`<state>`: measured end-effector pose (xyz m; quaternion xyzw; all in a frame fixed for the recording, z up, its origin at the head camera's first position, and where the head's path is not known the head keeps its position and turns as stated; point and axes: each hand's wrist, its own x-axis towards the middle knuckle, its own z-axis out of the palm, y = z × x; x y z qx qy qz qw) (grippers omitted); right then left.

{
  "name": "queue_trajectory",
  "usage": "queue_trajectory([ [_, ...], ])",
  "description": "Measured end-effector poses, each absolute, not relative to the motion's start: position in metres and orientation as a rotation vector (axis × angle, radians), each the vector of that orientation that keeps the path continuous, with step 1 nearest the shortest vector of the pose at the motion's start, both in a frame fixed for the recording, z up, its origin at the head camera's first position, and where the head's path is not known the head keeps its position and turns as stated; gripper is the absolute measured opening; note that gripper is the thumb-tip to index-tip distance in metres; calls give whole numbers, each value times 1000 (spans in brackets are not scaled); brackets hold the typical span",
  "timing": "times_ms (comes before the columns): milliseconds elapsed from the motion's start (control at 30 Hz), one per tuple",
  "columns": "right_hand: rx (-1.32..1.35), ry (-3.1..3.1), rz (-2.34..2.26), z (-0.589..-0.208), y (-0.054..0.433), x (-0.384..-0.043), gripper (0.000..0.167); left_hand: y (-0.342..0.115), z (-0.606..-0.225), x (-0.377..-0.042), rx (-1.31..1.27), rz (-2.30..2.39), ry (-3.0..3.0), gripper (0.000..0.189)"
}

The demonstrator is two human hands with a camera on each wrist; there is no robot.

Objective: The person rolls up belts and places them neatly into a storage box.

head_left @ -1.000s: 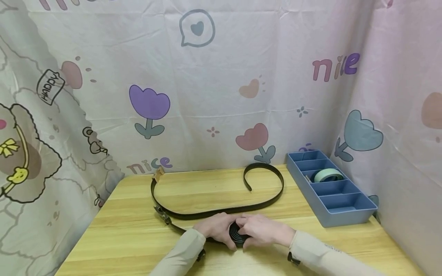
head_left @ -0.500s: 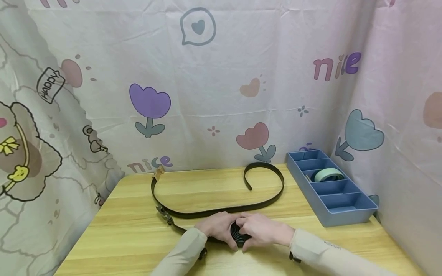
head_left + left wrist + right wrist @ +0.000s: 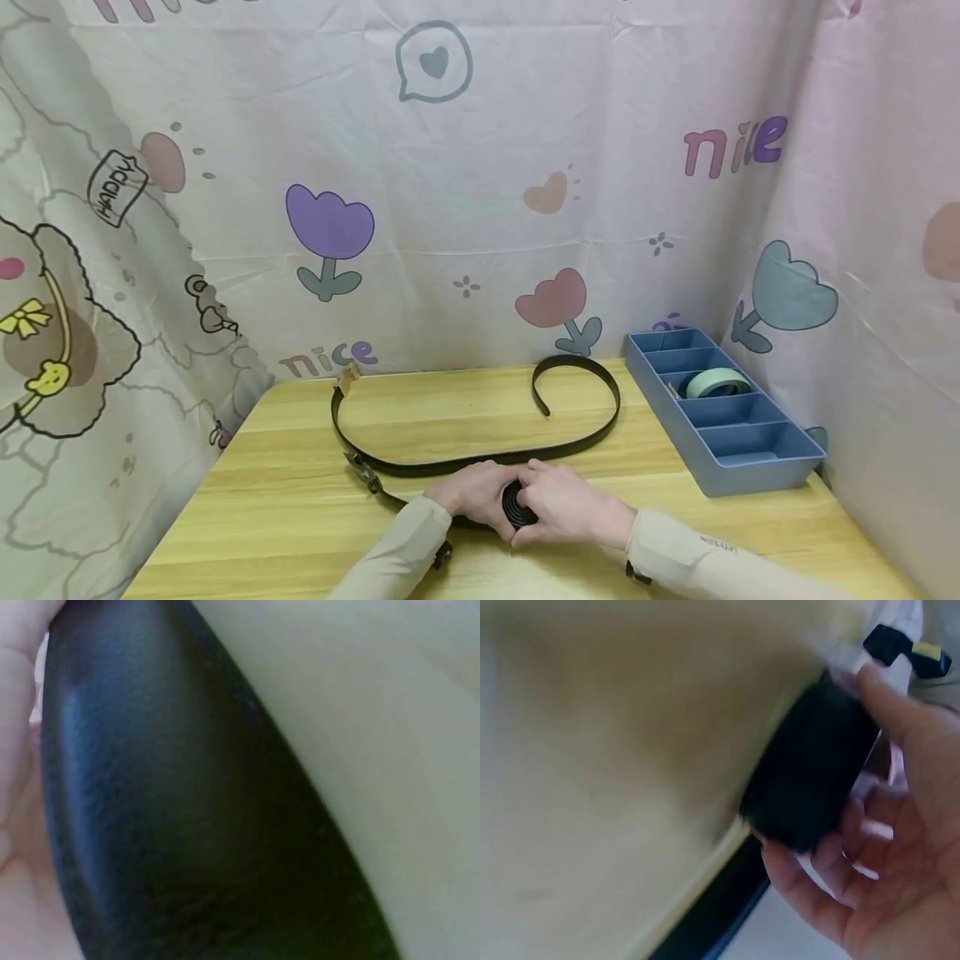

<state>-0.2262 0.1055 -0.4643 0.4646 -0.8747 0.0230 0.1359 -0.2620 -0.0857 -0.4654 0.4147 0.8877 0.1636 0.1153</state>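
Head view, lower centre | I've got the coiled belt (image 3: 514,507) between both hands, touching each | left hand (image 3: 474,496) curled round its left side, right hand (image 3: 567,505) gripping its right | free strap (image 3: 393,501) runs upper-left beneath left wrist

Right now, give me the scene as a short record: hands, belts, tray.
left hand: grips one side of the rolled belt
right hand: grips its other side
rolled belt: tail unrolled leftward, ending in a dark buckle
second belt: uncoiled behind the hands, right end curled
tray: blue, five compartments, at right
tray contents: pale green coil, middle compartment; small item beside it unclear
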Motion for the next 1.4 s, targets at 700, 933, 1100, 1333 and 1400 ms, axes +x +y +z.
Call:
queue_trajectory([
  [700, 1511, -2500, 3, -451, 115, -235, 31, -82, -461, -258, 1179, 333, 2769, 57],
  [933, 1645, -2407, 1, -448, 121, -243, 26, -86, -457, -260, 1130, 373, 2688, 66],
  [1100, 1594, -2480, -13, -447, 118, -241, 27, -85, -459, -260, 1189, 279, 2781, 61],
  [1333, 1536, -2446, -42, -451, 113, -237, 25, -84, -459, -256, 1176, 206, 2831, 61],
  [1400, 1553, -2424, -56, -452, 113, -238, 23, -86, -459, -256, 1169, 259, 2785, 62],
])
